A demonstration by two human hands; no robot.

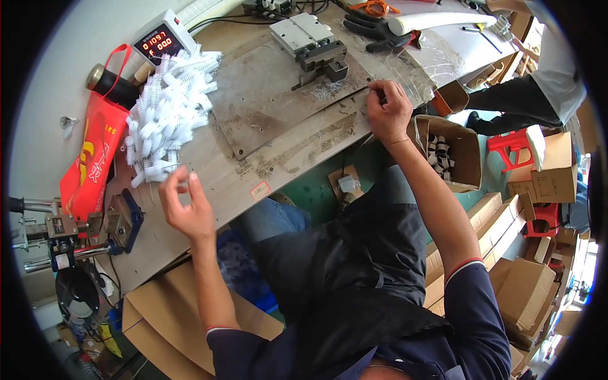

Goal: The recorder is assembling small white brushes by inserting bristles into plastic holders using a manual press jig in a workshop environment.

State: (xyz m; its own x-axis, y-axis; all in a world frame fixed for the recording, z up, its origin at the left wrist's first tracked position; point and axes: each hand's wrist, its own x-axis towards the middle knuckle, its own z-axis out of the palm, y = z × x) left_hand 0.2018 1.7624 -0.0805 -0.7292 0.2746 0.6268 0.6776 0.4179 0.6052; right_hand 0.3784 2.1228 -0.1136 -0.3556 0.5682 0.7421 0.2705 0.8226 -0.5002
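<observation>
My left hand [187,208] is held over the near-left part of the bench, its fingers curved and the thumb apart from them, with nothing visible between. Just beyond it lies a heap of small white bristled pieces [170,111], like brush strips. My right hand [389,114] is at the bench's right front edge, thumb and fingers curled together; whatever they may hold is too small to make out. Left of that hand, a metal clamping fixture [323,60] with a pale grey block stands on a steel plate [259,107]. Fine white bristle scraps lie beside the fixture.
A counter with a red display [161,43] and a red pouch [98,155] stand behind the heap. Black gloves [373,31] lie at the back. An open carton [465,152] of small pieces sits below my right forearm. Another person [538,95] stands at far right.
</observation>
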